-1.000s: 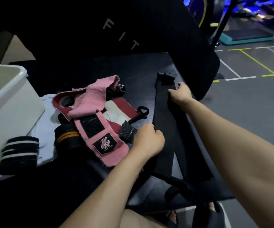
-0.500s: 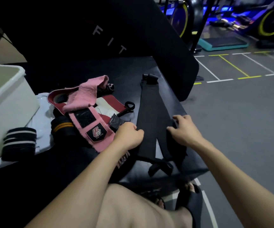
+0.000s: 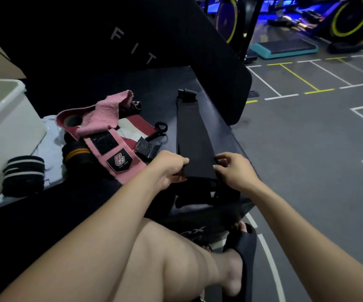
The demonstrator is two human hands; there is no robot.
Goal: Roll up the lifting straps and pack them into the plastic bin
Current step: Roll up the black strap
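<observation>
A long black lifting strap [image 3: 192, 136] lies stretched along the right side of the black bench [image 3: 145, 92]. My left hand [image 3: 168, 165] pinches its near end from the left, and my right hand [image 3: 234, 168] pinches it from the right. A pink wrap [image 3: 108, 136] lies unrolled over a red and white wrap [image 3: 137, 125] to the left. Two rolled wraps sit nearby, one black with orange stripes [image 3: 77, 153], one black with white stripes [image 3: 23, 173]. The white plastic bin [image 3: 4, 129] stands at the far left.
The bench's upright black back pad [image 3: 132, 33] rises behind the straps. Grey gym floor with painted lines [image 3: 307, 131] lies to the right, with exercise bikes [image 3: 350, 20] beyond. My bare leg and sandalled foot [image 3: 237, 258] are below the bench edge.
My right hand came back from the strap's far end to its near end. The two strap halves now lie together as one band, held between both hands.
</observation>
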